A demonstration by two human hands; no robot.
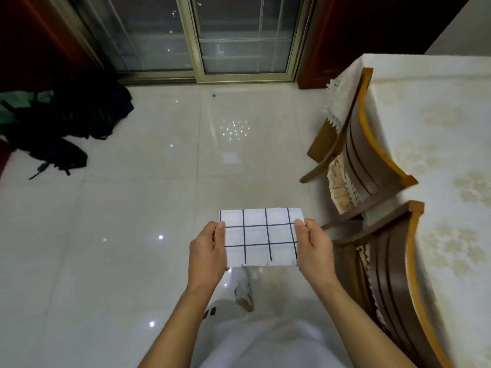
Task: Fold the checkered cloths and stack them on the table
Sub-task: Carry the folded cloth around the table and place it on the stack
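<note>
White checkered cloth (260, 236) (fold hidden), both hands

Home dining room: table (438, 144), chairs (364, 144)

right: 2 chairs (364, 155) against table (438, 134) | left: dark bags (66, 123) | ahead: bare floor (159, 195)

One folded checkered cloth (260, 236) is seen, gripped at its two ends by two hands, the left hand (207, 251) and the right hand (314, 248). Two wooden chairs are counted: a far chair (364, 144) and a near chair (393, 274). One table (438, 128) is seen. One dark bag (66, 123) is seen on the floor.
</note>
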